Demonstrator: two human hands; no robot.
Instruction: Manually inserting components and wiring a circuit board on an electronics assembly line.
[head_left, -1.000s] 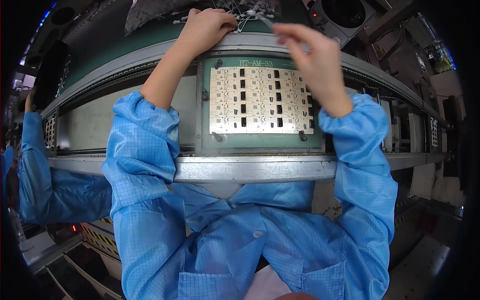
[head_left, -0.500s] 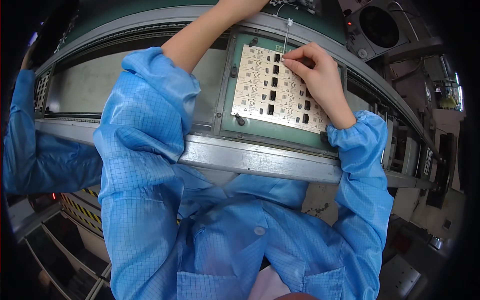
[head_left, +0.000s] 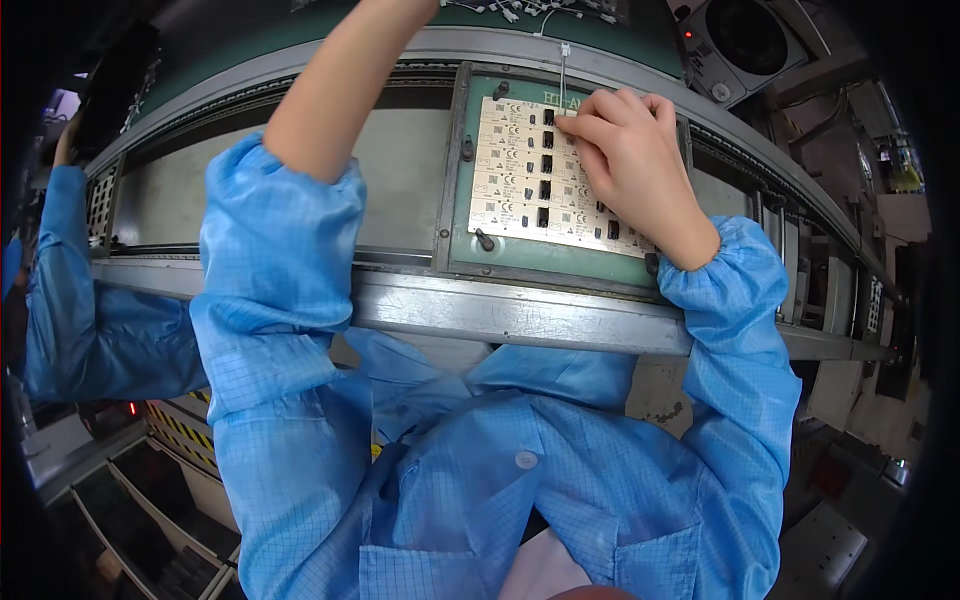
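Observation:
My right hand (head_left: 640, 155) is over the upper part of a panel of pale printed circuit boards (head_left: 485, 215). Its thumb and fingertips are closed on the near end of a thin white wire lead (head_left: 562, 78), at the panel's top edge. The lead's far end carries a small white connector (head_left: 565, 49) over the rail. Black rectangular parts (head_left: 547, 163) stand in a column on the boards, which sit in a green fixture plate (head_left: 530, 263). My left forearm (head_left: 335, 90) stretches to the top edge; the left hand lies outside the picture.
A metal rail (head_left: 440, 308) runs in front of me, another (head_left: 500, 42) behind the fixture. More white connector leads (head_left: 510, 14) lie on the green surface beyond. A round black fan (head_left: 745, 38) stands at far right. Another person's blue sleeve (head_left: 60, 260) is at left.
My left arm has swung left and farther away, taking the hand out of the picture. My right fingers have curled closer at the lead's near end. The view has shifted slightly.

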